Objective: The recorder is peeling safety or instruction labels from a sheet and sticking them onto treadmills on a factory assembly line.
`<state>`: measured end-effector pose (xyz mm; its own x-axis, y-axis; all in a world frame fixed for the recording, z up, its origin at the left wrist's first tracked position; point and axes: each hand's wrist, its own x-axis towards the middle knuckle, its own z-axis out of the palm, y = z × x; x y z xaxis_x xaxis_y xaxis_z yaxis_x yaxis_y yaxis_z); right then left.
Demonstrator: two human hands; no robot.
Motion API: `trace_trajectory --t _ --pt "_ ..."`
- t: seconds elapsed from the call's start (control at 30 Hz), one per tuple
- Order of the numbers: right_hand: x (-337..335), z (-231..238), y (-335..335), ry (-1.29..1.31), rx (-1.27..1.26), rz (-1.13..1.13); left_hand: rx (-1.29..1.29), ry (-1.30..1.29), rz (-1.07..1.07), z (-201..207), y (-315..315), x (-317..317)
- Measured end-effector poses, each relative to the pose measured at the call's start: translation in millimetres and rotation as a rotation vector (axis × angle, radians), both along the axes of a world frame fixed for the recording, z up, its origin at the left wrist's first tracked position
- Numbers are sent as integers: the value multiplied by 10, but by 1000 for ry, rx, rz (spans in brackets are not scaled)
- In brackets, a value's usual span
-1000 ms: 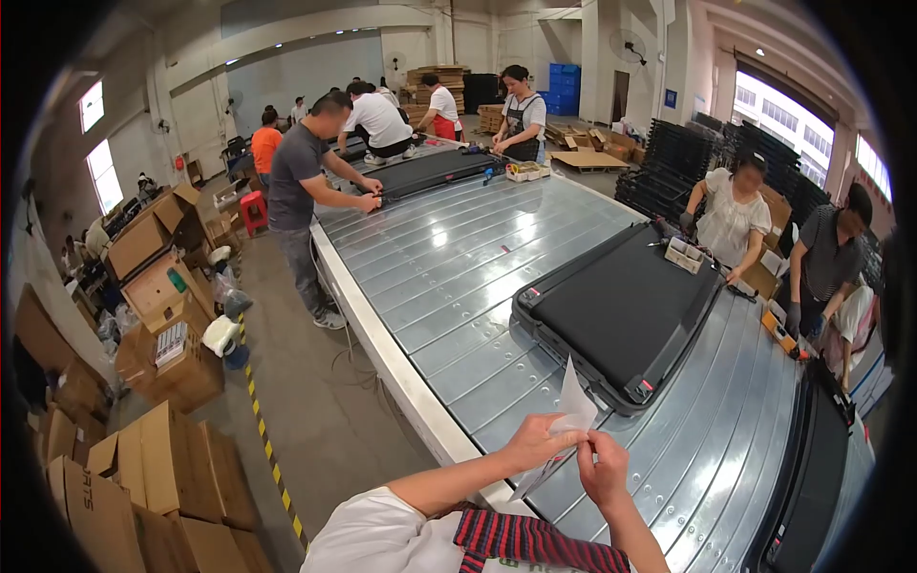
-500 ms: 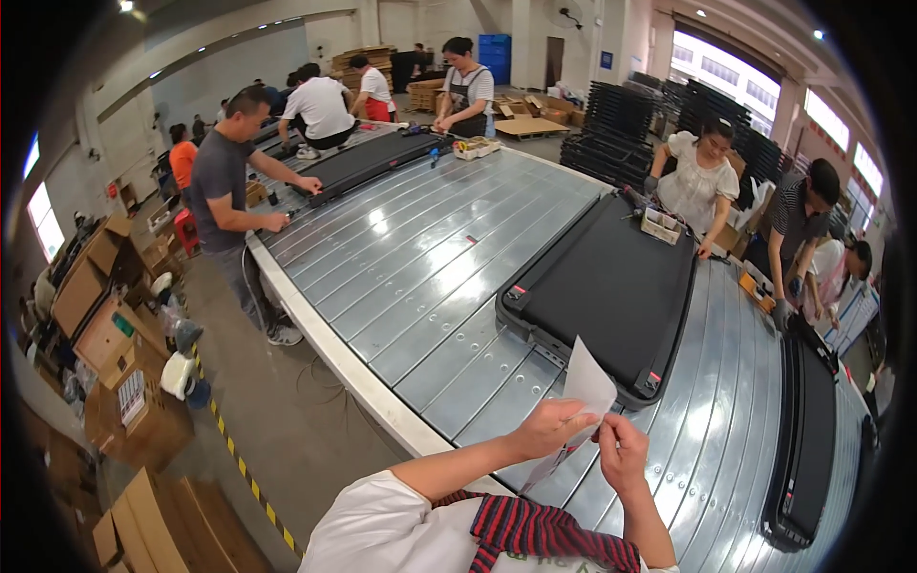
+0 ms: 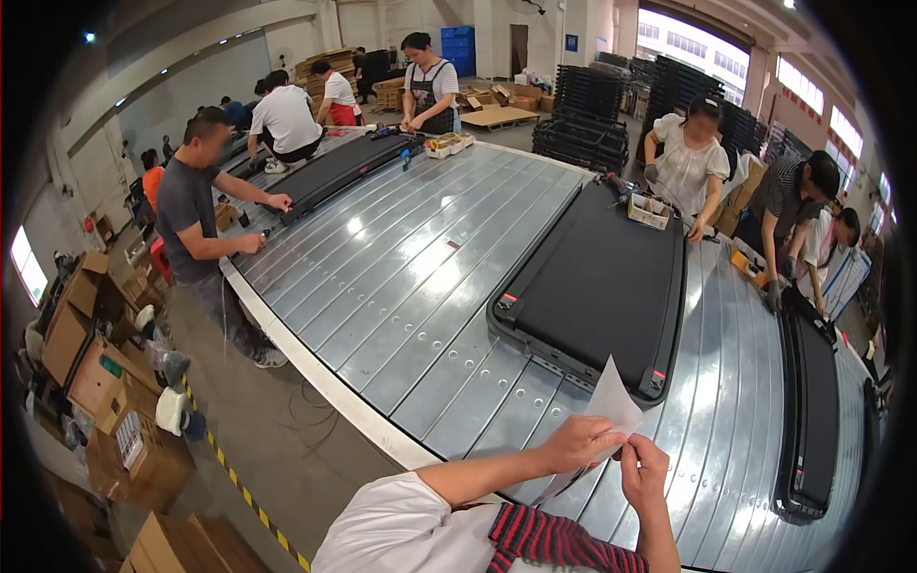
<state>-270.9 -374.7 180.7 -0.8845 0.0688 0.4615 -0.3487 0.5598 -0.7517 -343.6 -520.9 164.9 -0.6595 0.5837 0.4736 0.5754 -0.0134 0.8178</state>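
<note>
My left hand (image 3: 580,443) is closed on a thin white sheet (image 3: 614,401), its pointed corner standing up above my fingers. Below the hand the lower part of that sheet hangs down, with a bit of red on it. My right hand (image 3: 646,466) is closed too, fingertips pinching at the sheet's edge right beside my left. Whether a small piece is between those fingertips is too small to tell. Just beyond my hands lies a large flat black panel (image 3: 597,277) with rounded corners and small red-and-white labels at its near corners.
The panel rests on a wide ribbed metal table (image 3: 411,286) with a pale edge. A white parts tray (image 3: 649,212) sits on its far end. Another black panel (image 3: 810,411) lies at right, a third (image 3: 349,167) far left. Several co-workers stand around; cardboard boxes (image 3: 143,468) fill the left floor.
The view has shifted slightly, so the scene sits a little further left. Both hands stay together at the sheet, now a bit further right and lower in view.
</note>
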Motion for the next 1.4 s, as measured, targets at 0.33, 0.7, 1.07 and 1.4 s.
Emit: trace_trajectory --t 0.33,0.7,1.07,1.4 --pt "84 -84 50 -97 -237 194 -67 -160 81 91 -100 329" --pt "25 47 160 -43 -112 115 240 -653 171 97 78 289" --pt "-45 -16 131 205 127 -50 111 -440 217 4 151 292" --pt "-191 40 73 14 5 179 -20 -308 171 26 -91 136"
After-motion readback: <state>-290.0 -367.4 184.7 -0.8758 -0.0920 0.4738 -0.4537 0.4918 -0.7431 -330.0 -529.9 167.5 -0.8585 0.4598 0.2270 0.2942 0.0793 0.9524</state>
